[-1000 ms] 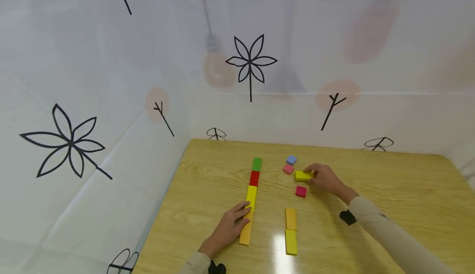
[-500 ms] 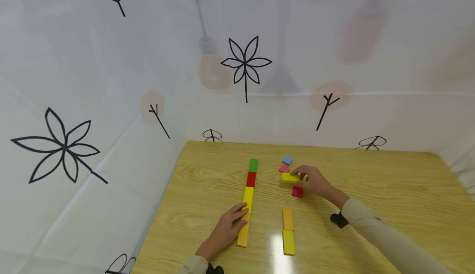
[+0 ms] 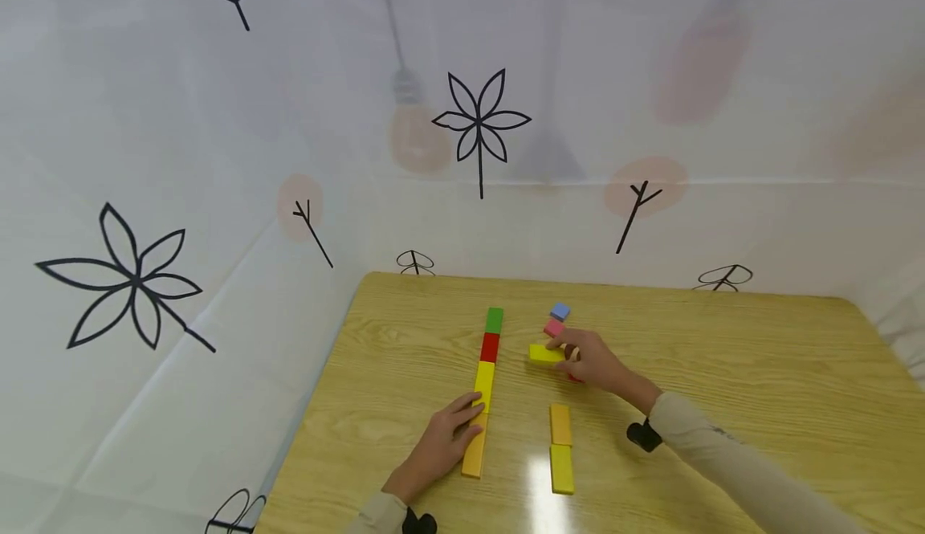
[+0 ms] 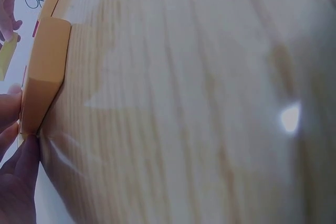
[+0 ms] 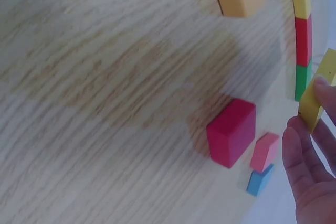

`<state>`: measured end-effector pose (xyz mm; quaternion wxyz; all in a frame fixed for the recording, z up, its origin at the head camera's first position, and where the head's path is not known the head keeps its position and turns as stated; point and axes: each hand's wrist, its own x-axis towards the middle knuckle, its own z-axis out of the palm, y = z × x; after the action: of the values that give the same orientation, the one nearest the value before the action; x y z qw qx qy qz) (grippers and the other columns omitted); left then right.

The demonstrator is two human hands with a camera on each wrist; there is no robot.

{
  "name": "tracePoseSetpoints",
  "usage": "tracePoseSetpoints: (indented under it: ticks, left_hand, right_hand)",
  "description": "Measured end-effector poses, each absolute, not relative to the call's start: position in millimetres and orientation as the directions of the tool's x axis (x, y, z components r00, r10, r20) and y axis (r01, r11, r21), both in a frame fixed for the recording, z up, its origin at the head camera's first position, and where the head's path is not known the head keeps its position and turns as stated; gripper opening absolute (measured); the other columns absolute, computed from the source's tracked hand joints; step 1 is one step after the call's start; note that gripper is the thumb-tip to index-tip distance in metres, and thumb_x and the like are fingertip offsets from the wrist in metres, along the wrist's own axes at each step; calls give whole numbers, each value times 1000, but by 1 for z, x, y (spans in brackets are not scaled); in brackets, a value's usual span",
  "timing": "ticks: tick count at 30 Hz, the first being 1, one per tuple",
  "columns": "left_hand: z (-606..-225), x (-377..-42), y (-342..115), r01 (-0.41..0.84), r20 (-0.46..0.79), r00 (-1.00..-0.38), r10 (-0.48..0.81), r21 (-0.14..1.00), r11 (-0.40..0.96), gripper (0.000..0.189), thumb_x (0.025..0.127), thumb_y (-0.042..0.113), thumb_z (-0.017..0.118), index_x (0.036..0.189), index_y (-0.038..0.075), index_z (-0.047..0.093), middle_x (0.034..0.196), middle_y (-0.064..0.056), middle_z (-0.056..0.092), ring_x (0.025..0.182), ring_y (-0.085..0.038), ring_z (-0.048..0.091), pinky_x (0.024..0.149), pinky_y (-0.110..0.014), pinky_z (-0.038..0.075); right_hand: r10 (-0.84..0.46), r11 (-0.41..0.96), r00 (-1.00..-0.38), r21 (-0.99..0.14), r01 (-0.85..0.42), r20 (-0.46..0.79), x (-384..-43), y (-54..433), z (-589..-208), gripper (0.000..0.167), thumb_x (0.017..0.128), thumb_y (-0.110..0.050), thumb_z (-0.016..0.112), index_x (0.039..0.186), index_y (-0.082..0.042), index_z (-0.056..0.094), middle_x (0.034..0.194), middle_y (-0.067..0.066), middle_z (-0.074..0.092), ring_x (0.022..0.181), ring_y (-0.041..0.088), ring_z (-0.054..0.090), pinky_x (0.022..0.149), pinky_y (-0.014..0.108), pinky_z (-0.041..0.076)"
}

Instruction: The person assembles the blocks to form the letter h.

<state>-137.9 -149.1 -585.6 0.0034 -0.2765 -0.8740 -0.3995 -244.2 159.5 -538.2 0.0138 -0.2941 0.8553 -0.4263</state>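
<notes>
My right hand point(image 3: 596, 363) pinches a yellow block point(image 3: 542, 354) between thumb and fingers, held over the table. A straight row runs away from me: an orange block point(image 3: 473, 458), a yellow one, a red one point(image 3: 489, 347) and a green one point(image 3: 495, 319). My left hand point(image 3: 436, 442) rests on this row from its left side, fingertips at the join of orange and yellow. In the left wrist view, fingers touch the end of the orange block point(image 4: 47, 77). A dark red block point(image 5: 231, 132), mostly hidden by my right hand in the head view, stands on the table.
Right of the row, a loose orange block point(image 3: 560, 424) and a yellow block point(image 3: 561, 470) lie end to end. Farther back sit a pink block point(image 3: 553, 328) and a blue block point(image 3: 560, 311). A patterned cloth point(image 3: 549, 221) hangs behind the wooden table point(image 3: 723, 357).
My right hand has carried the yellow block leftward toward the row, now covering most of the dark red block. The left hand stays in place on the row.
</notes>
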Motion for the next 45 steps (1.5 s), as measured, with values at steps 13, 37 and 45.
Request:
tracePoseSetpoints:
  ticks: [13, 37, 45]
  left_hand:
    - [-581, -136, -149, 503, 240, -837, 492, 691, 520, 38, 98, 14, 54, 131, -3, 54, 141, -13, 45, 130, -30, 43, 99, -37, 44]
    - [-585, -136, -153, 497, 220, -838, 499, 686, 532, 38, 99, 17, 52, 133, -1, 53, 143, -10, 43, 131, -27, 41, 101, -38, 42]
    - [-582, -135, -153, 496, 219, -836, 502, 692, 524, 38, 99, 15, 52, 132, -3, 53, 143, -12, 43, 132, -28, 40, 101, -39, 41]
  right_hand:
    - [-529, 466, -825, -744, -479, 199, -235, 142, -546, 25, 80, -2, 75, 104, -1, 69, 101, 11, 65, 77, 19, 57, 62, 25, 51]
    - [-561, 405, -794, -759, -509, 233, -229, 114, -554, 24, 80, -4, 75, 102, 0, 68, 98, 11, 65, 76, 18, 58, 64, 25, 52]
    - [-558, 434, -804, -753, -494, 207, -231, 105, -557, 24, 79, -7, 76, 101, -2, 69, 98, 8, 65, 76, 19, 57, 66, 25, 51]
